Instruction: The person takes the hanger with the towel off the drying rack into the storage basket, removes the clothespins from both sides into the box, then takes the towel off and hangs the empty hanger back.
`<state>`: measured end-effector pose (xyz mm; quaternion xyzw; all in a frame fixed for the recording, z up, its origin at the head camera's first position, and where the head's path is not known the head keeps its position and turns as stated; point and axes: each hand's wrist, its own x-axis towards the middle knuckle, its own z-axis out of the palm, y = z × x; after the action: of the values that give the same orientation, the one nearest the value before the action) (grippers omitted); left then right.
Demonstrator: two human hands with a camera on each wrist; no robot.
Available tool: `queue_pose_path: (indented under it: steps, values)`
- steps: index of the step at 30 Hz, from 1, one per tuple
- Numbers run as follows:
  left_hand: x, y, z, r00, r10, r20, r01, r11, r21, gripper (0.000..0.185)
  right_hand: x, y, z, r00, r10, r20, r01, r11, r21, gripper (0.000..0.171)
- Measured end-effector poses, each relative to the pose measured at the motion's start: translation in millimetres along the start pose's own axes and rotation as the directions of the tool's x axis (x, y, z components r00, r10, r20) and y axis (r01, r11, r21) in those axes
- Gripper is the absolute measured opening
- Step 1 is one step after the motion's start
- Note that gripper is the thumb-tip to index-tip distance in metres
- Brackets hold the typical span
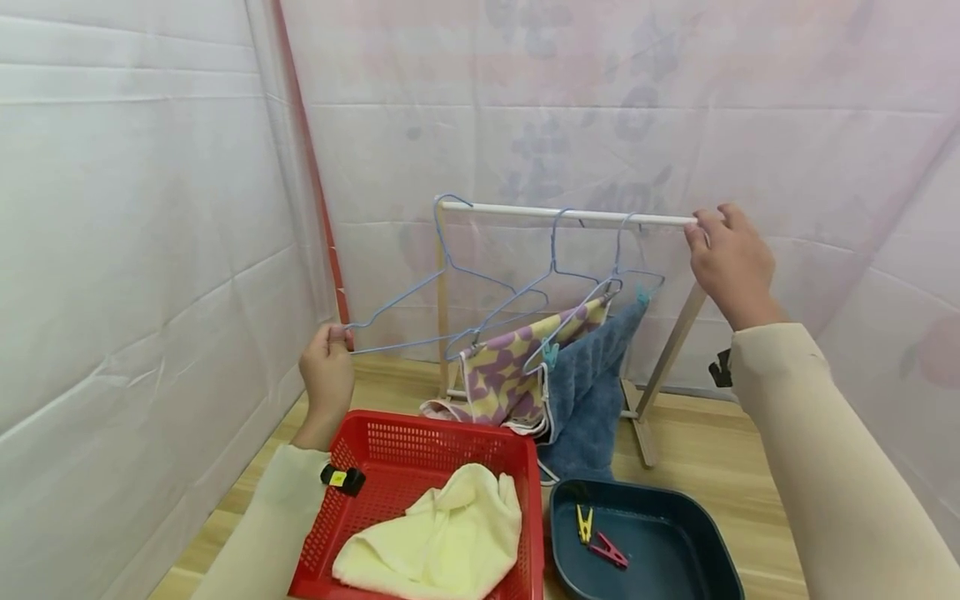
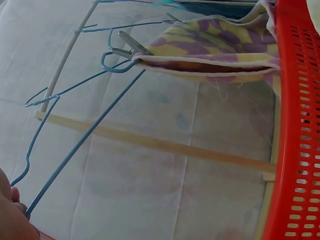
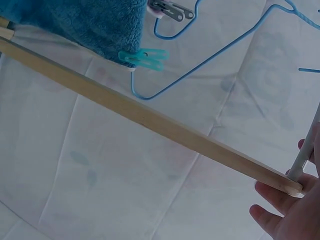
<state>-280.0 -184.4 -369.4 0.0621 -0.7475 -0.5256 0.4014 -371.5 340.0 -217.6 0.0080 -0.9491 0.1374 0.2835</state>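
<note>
The left hand (image 1: 327,364) pinches the end of an empty blue wire hanger (image 1: 435,287) hooked on the white rail (image 1: 570,214) of a small drying rack, while the right hand (image 1: 730,265) grips the rail's far end. Two more hangers carry a yellow-and-purple patterned towel (image 1: 504,375) and a blue towel (image 1: 592,392), clipped with pegs. In front sit a red basket (image 1: 420,442) holding a pale yellow cloth (image 1: 442,542) and a dark teal tub (image 1: 675,542) with two clothespins (image 1: 597,537).

A: Floor items? A red basket (image 1: 450,433) with a pale yellow cloth (image 1: 442,542) inside.

B: Just beside it, a dark teal basin (image 1: 675,533) holding a yellow peg (image 1: 583,523) and a pink peg (image 1: 609,551). White sheeting (image 1: 135,233) hangs behind and at left.
</note>
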Motion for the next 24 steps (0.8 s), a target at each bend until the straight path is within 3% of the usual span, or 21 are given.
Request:
queue_pose_path:
  steps: [13, 24]
  values:
    - [3.0, 3.9, 3.5, 0.999, -0.019, 0.026, 0.02, 1.0, -0.011, 0.035, -3.3, -11.0, 2.7, 1.0, 0.008, -0.021, -0.008, 1.0, 0.017, 0.055]
    - [0.1, -6.9, 12.7, 0.998, 0.037, 0.059, -0.04, 0.998, 0.049, 0.031, -1.2, -15.7, 5.7, 1.0, -0.003, 0.007, 0.003, 0.999, 0.042, 0.056]
